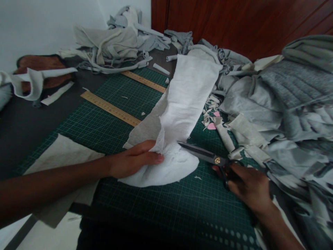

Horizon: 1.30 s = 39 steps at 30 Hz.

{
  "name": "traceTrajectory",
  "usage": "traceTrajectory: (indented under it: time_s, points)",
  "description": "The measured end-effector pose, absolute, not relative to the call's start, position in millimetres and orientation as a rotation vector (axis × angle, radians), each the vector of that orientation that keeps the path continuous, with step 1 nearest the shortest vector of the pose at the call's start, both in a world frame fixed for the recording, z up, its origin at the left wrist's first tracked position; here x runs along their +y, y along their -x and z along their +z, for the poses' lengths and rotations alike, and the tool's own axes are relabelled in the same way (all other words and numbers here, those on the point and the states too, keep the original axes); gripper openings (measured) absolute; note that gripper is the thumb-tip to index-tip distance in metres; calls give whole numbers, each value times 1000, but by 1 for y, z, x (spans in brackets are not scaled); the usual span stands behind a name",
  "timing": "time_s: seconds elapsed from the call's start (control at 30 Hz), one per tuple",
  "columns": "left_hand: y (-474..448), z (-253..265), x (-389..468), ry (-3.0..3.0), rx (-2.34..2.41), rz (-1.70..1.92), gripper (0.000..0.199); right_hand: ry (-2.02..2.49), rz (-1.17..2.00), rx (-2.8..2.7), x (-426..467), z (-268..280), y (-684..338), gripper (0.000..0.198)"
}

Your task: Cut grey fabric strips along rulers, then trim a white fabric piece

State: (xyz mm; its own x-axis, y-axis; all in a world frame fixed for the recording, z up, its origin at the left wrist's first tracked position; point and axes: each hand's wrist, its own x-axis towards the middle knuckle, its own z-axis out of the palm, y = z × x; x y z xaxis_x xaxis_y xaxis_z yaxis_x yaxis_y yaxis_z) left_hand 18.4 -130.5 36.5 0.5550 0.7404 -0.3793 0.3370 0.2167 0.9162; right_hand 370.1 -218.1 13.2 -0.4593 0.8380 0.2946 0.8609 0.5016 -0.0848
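A long strip of white fabric (191,93) runs away from me across the green cutting mat (153,208). My left hand (135,158) pinches its near part between thumb and fingers, where the cloth folds and shows a greyer side. Black-handled scissors (205,154) are gripped in my right hand (247,185), with the fingers in the handle loops. Their blades point left, look closed or nearly so, and the tip lies against the fabric's right edge. Under my left forearm lies a separate beige fabric piece (62,152).
Two wooden rulers (111,108) lie on the mat, left of the strip. Heaped grey and white cloth (111,45) sits at the back, and more grey fabric (299,83) is piled on the right. Small scraps (212,107) with pink bits lie beside the strip.
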Motion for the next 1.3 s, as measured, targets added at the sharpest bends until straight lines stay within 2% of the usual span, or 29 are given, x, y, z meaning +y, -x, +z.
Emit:
traceTrajectory:
  time_s: [0.1, 0.23, 0.67, 1.0, 1.13, 1.3]
  points:
    - [-17, 35, -130, -1393, 1026, 365, 28, 1541, -62, -2278, -219, 15, -367, 13]
    - [-17, 32, -130, -1437, 1047, 367, 31, 1645, 1, -2074, -217, 17, -361, 22]
    - [-29, 46, -127, -1631, 1107, 727, 34, 1611, 87, -2199, -209, 15, -352, 27]
    - [-28, 44, -124, -1478, 1138, 731, 35, 1588, 83, -2188, -208, 12, -346, 32]
    - [-29, 46, -125, -1397, 1122, 701, 34, 1729, 52, -2083, -202, 16, -352, 28]
    - [-28, 41, -122, -1390, 1168, 742, 33, 1975, 37, -1966, -193, 16, -378, 34]
